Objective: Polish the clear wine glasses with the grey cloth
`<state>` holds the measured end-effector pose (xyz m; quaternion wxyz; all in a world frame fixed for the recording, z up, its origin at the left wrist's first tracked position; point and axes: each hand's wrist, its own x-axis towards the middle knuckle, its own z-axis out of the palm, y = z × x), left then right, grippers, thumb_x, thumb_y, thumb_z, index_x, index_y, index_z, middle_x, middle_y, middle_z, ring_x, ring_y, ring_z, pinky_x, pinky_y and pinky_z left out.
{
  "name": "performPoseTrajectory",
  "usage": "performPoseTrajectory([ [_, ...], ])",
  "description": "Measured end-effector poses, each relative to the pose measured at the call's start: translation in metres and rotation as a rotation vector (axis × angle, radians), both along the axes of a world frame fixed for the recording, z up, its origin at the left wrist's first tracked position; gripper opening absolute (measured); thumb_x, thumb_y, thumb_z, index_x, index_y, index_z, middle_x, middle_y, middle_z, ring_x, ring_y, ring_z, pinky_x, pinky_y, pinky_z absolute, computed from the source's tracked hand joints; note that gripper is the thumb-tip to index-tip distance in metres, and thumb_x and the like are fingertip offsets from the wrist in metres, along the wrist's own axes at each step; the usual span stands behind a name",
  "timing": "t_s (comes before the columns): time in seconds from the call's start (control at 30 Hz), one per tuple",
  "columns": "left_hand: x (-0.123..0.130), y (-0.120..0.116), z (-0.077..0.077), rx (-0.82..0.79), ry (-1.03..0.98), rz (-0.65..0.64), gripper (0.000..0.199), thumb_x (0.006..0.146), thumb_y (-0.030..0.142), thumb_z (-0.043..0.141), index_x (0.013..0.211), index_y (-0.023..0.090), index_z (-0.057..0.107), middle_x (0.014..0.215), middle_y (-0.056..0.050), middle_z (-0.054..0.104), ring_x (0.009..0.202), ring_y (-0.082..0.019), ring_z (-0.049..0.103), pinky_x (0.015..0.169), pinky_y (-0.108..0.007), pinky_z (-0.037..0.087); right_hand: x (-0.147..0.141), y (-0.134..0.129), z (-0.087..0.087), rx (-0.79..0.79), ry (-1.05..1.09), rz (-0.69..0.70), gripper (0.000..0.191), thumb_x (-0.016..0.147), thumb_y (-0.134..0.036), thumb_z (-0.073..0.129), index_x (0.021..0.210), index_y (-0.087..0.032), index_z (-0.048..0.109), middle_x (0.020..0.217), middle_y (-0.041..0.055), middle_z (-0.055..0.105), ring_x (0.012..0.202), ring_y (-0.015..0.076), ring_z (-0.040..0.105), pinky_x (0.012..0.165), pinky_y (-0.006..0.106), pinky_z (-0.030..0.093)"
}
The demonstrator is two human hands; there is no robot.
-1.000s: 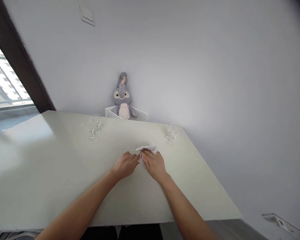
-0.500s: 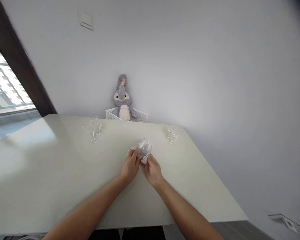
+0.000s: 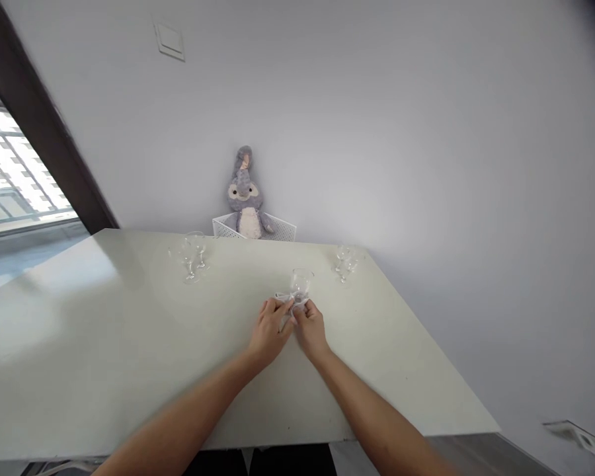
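Over the middle of the table [image 3: 178, 357], a clear stemmed glass [image 3: 302, 284] stands upright between my hands, its bowl uppermost. A white cloth [image 3: 283, 296] is bunched around its lower part. My left hand [image 3: 272, 324] is closed on the cloth at the left of the glass, the fingertips touching the base of the bowl. With fingers pinched, my right hand [image 3: 311, 325] grips the glass low down, near its stem. The stem and foot are mostly hidden behind fingers and cloth.
Several clear stemmed glasses [image 3: 190, 264] stand at the back left, and more small glasses [image 3: 346, 264] at the back right. Behind the table's far edge, a grey plush toy [image 3: 249, 221] sits in a white perforated basket [image 3: 285, 229] against the wall.
The glass has turned from tilted to upright and moved slightly right. The cloth has come off its bowl and now lies lower. Both hands have shifted right with it.
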<state>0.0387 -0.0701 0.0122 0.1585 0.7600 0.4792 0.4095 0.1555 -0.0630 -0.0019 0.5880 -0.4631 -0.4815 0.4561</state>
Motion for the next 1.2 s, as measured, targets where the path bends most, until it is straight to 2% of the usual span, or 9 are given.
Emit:
performPoseTrajectory([
  [0.17,-0.006,0.008,0.012,-0.327,-0.560,-0.071,0.070,0.070,0.041,0.060,0.128,0.020,0.028,0.110,-0.011,0.055,0.094,-0.021,0.054,0.078,-0.034,0.043,0.007,-0.002,0.010,0.281,-0.687,-0.075,0.017,0.079,-0.023,0.045,0.091,-0.020,0.057,0.083,0.0047,0.061,0.075,0.0190,0.050,0.070,0.031,0.034],
  [0.33,-0.012,0.010,0.016,-0.532,-0.962,-0.122,0.055,0.064,0.034,0.068,0.110,0.017,0.042,0.110,-0.013,0.057,0.104,-0.023,0.053,0.087,-0.034,0.039,0.002,-0.004,0.016,0.371,-1.137,-0.138,0.014,0.081,-0.020,0.043,0.086,-0.018,0.057,0.085,0.0082,0.062,0.084,0.0234,0.048,0.078,0.037,0.029],
  [0.4,-0.017,0.011,0.016,-0.530,-1.015,-0.185,0.054,0.060,0.029,0.072,0.105,0.019,0.044,0.106,-0.010,0.059,0.104,-0.023,0.052,0.086,-0.035,0.040,0.004,-0.001,0.018,0.337,-1.116,-0.071,0.012,0.079,-0.022,0.046,0.083,-0.018,0.057,0.083,0.0062,0.062,0.083,0.0220,0.048,0.077,0.035,0.030],
  [0.57,-0.036,0.019,0.022,-0.610,-0.982,-0.394,0.049,0.061,0.030,0.070,0.103,0.017,0.049,0.098,-0.012,0.062,0.096,-0.026,0.057,0.081,-0.037,0.042,0.025,0.013,0.018,0.096,-0.649,0.424,0.020,0.078,-0.031,0.047,0.076,-0.016,0.060,0.070,-0.0009,0.058,0.065,0.0136,0.050,0.060,0.023,0.035],
  [0.7,-0.046,0.029,0.024,-0.627,-1.130,-0.321,0.043,0.067,0.037,0.064,0.102,0.018,0.049,0.101,-0.010,0.061,0.095,-0.025,0.059,0.081,-0.038,0.044,0.041,0.017,0.015,-0.002,-0.522,0.185,0.031,0.080,-0.038,0.043,0.079,-0.014,0.062,0.066,0.0001,0.059,0.061,0.0144,0.052,0.056,0.023,0.036],
  [0.8,-0.046,0.034,0.020,-0.580,-1.217,-0.119,0.043,0.064,0.036,0.068,0.098,0.019,0.048,0.099,-0.008,0.062,0.091,-0.022,0.061,0.080,-0.035,0.045,0.031,0.007,0.014,0.237,-0.710,0.031,0.031,0.083,-0.036,0.039,0.097,-0.018,0.060,0.092,0.0051,0.063,0.084,0.0200,0.054,0.070,0.029,0.039],
  [0.93,-0.039,0.029,0.015,-0.553,-1.199,-0.005,0.049,0.063,0.037,0.068,0.102,0.019,0.045,0.097,-0.009,0.062,0.090,-0.022,0.061,0.071,-0.030,0.046,0.001,-0.006,0.007,0.488,-1.139,0.073,0.039,0.081,-0.021,0.044,0.120,-0.022,0.046,0.127,0.0100,0.046,0.109,0.0270,0.044,0.084,0.041,0.035],
  [1.07,-0.032,0.019,0.022,-0.492,-1.126,-0.158,0.053,0.061,0.032,0.070,0.105,0.019,0.043,0.103,-0.010,0.058,0.091,-0.023,0.060,0.074,-0.031,0.045,-0.006,-0.005,0.001,0.387,-1.133,0.052,0.048,0.078,-0.014,0.042,0.125,-0.017,0.035,0.129,0.0141,0.040,0.103,0.0239,0.048,0.074,0.035,0.042],
  [1.2,-0.030,0.013,0.027,-0.521,-1.088,-0.373,0.051,0.061,0.025,0.071,0.103,0.021,0.043,0.099,-0.007,0.057,0.090,-0.023,0.059,0.077,-0.033,0.044,0.008,0.002,0.007,0.335,-0.818,0.174,0.030,0.073,-0.019,0.051,0.103,-0.020,0.049,0.102,0.0052,0.055,0.087,0.0167,0.053,0.071,0.028,0.043],
])
